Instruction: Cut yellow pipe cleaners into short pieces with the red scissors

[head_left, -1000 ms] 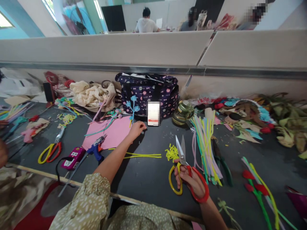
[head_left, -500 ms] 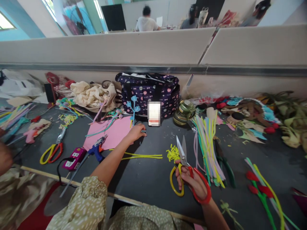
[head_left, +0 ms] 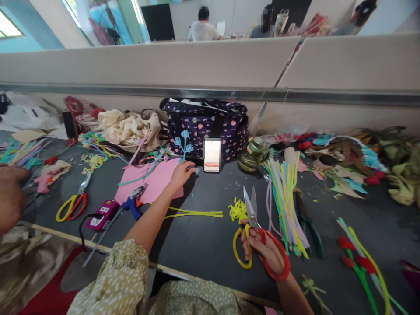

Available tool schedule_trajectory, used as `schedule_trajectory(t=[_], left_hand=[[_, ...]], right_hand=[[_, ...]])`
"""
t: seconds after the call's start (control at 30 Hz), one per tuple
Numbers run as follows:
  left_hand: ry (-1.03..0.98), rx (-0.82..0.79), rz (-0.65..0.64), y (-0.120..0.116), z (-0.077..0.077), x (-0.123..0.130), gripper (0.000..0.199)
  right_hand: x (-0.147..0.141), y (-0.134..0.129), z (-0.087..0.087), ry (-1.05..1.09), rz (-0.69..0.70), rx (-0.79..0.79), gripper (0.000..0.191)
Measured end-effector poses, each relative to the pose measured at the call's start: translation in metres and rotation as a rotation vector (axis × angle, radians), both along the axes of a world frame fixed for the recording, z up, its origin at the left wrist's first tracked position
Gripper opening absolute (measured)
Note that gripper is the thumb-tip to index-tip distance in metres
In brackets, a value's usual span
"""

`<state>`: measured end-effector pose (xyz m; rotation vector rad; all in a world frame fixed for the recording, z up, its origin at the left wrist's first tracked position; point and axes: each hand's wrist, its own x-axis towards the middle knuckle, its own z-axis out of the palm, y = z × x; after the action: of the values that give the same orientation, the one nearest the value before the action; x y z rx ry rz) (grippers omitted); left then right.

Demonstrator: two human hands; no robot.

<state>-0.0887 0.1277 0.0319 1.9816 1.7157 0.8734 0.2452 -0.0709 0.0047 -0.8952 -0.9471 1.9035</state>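
My left hand [head_left: 182,176] reaches over the right part of a pink paper sheet [head_left: 154,179], beside a blue pipe-cleaner flower stem [head_left: 185,145]. Its fingers are stretched out, and a small blue piece [head_left: 197,170] shows just past the fingertips. My right hand [head_left: 262,247] grips scissors [head_left: 252,218] with one yellow and one red handle, blades pointing away and slightly apart. Left of the blades is a pile of short yellow cut pieces [head_left: 238,210]. Long yellow strips [head_left: 197,214] lie between my two hands.
Behind stand a patterned dark bag [head_left: 229,127], a lit phone [head_left: 212,153] and a green glass jar [head_left: 252,155]. Pipe cleaners [head_left: 284,197] and pliers [head_left: 308,223] are at right. A blue glue gun [head_left: 134,203] and other scissors [head_left: 77,199] lie left. Another person's hand [head_left: 11,197] is far left.
My left hand has shifted slightly up and left, and its fingers have opened away from the small blue piece. My right hand holds its scissors in the same place. The other person's hand has risen.
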Motion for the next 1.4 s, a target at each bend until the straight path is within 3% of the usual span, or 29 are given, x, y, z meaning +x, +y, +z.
schedule_trajectory(t=[0.1, 0.2, 0.3, 0.43, 0.5, 0.67, 0.73, 0.9, 1.07, 1.2, 1.4], left_hand=[[0.057, -0.063, -0.024, -0.016, 0.012, -0.010, 0.008], [0.148, -0.204, -0.154, -0.035, 0.014, -0.016, 0.005], [0.202, -0.298, -0.244, -0.052, 0.005, -0.013, 0.012], [0.271, -0.294, -0.284, -0.061, -0.010, -0.004, 0.008], [0.265, -0.257, -0.246, -0.055, -0.011, -0.003, 0.007], [0.269, -0.131, 0.065, -0.026, -0.003, -0.011, 0.010], [0.326, -0.127, 0.119, -0.017, -0.002, -0.011, 0.008], [0.394, -0.179, 0.066, -0.005, -0.008, 0.000, 0.007], [0.247, -0.107, 0.069, 0.007, -0.013, 0.012, 0.008], [0.262, -0.116, 0.058, 0.017, -0.014, 0.021, 0.009], [0.224, -0.178, 0.060, 0.025, -0.011, 0.017, 0.010]], right_hand=[[0.000, 0.000, 0.000, -0.002, 0.002, -0.006, 0.055], [0.000, 0.000, 0.001, -0.020, 0.005, -0.017, 0.055], [0.001, 0.001, 0.002, -0.034, 0.010, -0.022, 0.056], [0.001, 0.000, 0.002, -0.026, 0.015, -0.012, 0.053], [0.002, 0.000, 0.001, -0.028, 0.013, -0.013, 0.051], [0.001, -0.001, 0.001, -0.033, 0.010, -0.018, 0.053], [0.001, -0.002, 0.001, -0.031, 0.003, -0.018, 0.054], [-0.001, 0.000, 0.002, -0.017, -0.003, -0.015, 0.055], [-0.001, 0.001, 0.002, -0.030, -0.006, -0.018, 0.054], [0.000, 0.000, 0.001, -0.035, 0.002, -0.023, 0.052], [0.000, 0.000, 0.001, -0.024, 0.004, -0.006, 0.051]])
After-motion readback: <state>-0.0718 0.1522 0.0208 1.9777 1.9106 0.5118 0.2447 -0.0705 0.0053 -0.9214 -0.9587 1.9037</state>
